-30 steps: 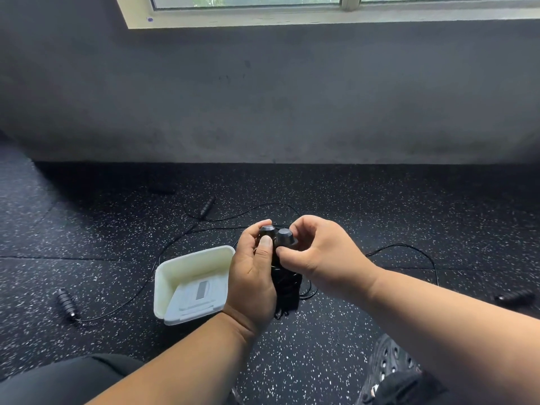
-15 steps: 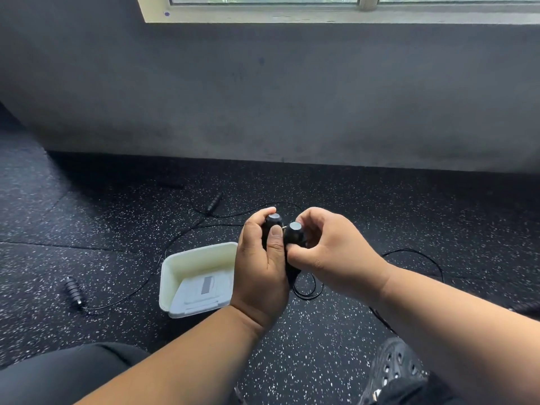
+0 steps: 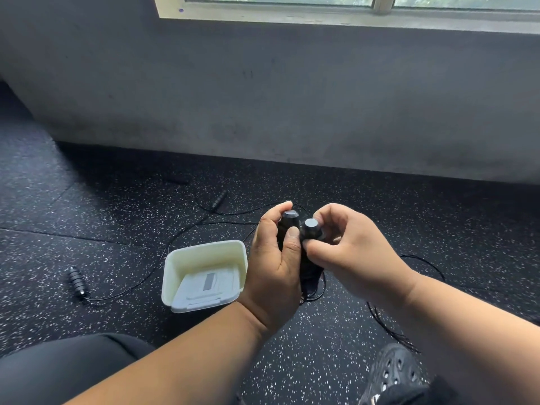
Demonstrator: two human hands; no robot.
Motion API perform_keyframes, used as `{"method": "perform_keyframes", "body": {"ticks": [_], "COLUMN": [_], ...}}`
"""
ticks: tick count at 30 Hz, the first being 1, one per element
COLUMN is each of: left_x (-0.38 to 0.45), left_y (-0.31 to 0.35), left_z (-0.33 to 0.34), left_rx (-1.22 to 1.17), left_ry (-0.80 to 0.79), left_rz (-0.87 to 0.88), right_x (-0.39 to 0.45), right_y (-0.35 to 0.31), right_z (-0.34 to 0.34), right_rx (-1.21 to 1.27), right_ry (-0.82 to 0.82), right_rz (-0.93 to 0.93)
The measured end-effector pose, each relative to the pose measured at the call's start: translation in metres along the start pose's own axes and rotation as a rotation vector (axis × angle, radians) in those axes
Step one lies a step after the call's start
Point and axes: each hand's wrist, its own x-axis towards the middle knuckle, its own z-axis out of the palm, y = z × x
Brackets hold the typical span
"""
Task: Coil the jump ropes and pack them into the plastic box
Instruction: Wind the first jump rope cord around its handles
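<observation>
Speckled black rubber floor (image 3: 380, 229) runs up to a grey wall. Just right of the white plastic box (image 3: 201, 252), the left hand (image 3: 274, 270) grips two jump-rope handles (image 3: 295, 226) upright, side by side, while the right hand (image 3: 353, 255) pinches the nearer one. Coiled cord below them is mostly hidden by the palms; it looks bundled. Another rope's handle (image 3: 76, 283) lies left of the box. Since a second ago, the hands have risen slightly.
</observation>
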Motion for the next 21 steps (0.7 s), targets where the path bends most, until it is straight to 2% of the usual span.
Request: {"method": "perform_keyframes", "body": {"ticks": [3,14,19,21], "left_x": [-0.002,-0.008,-0.011,-0.015], "left_y": [0.001,-0.006,-0.001,0.0], "left_z": [-0.002,-0.002,-0.004,-0.004], "left_rx": [0.027,-0.035,-0.047,-0.007], "left_ry": [-0.018,-0.035,-0.027,-0.002], "left_rz": [0.04,-0.037,0.008,0.049], "right_x": [0.001,0.005,0.005,0.004], "right_y": [0.003,0.012,0.014,0.015], "right_z": [0.0,0.004,-0.005,-0.008], "right_rx": [0.074,0.255,0.265,0.169], "right_ry": [0.003,0.021,-0.043,-0.076], "right_rz": [0.01,0.077,0.11,0.124]}}
